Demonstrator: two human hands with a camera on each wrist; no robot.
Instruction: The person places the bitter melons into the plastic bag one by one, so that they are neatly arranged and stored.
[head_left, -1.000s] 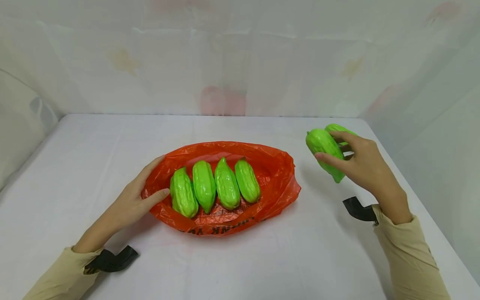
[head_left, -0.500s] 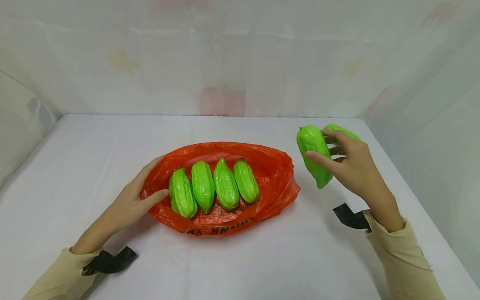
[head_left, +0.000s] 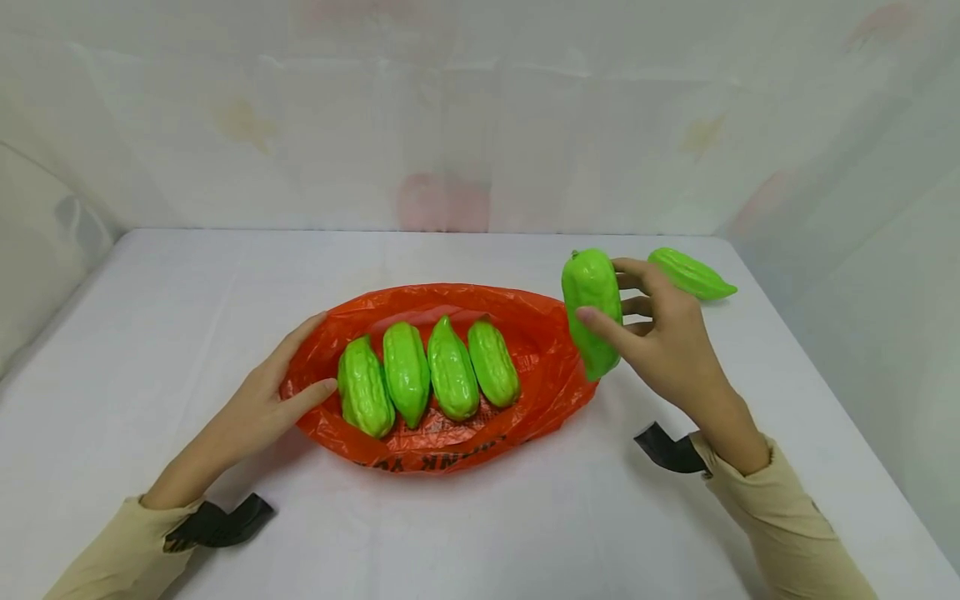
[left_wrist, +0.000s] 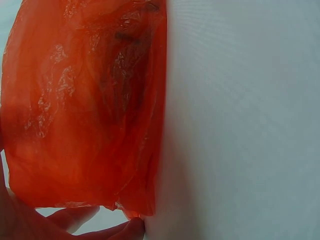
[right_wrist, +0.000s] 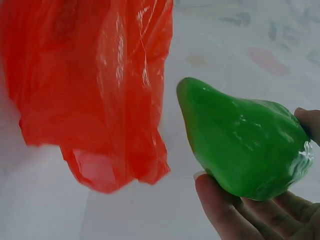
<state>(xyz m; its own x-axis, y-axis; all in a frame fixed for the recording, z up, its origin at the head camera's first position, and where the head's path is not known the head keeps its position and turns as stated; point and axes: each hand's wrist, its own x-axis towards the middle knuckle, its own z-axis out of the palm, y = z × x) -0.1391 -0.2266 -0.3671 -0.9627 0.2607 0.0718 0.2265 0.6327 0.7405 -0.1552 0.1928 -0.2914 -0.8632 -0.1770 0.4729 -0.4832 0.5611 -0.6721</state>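
My right hand (head_left: 667, 342) grips a bright green, bumpy bitter melon (head_left: 591, 292), thumb on the near side and fingers behind. The melon hangs stem end up, overlapping the right end of a red plastic bag (head_left: 555, 400) in the head view. In the right wrist view its tapered tip (right_wrist: 192, 92) points toward the bag (right_wrist: 95, 100), with space between them. Inside the open bag several bitter melons (head_left: 452, 375) lie side by side. My left hand (head_left: 258, 408) holds the bag's left end, thumb over the rim and fingers along the outside.
One more bitter melon (head_left: 693, 273) lies on the white-covered table (head_left: 480, 542) near its back right corner. Pale curtain-like sheets (head_left: 570, 150) rise behind the table and along its sides. A black wrist mount (head_left: 221, 521) sticks out from each sleeve.
My right hand has carried its bitter melon leftward to the bag's right end, turning it more upright. The melon at the back right now shows fully. The left hand and bag stay put.
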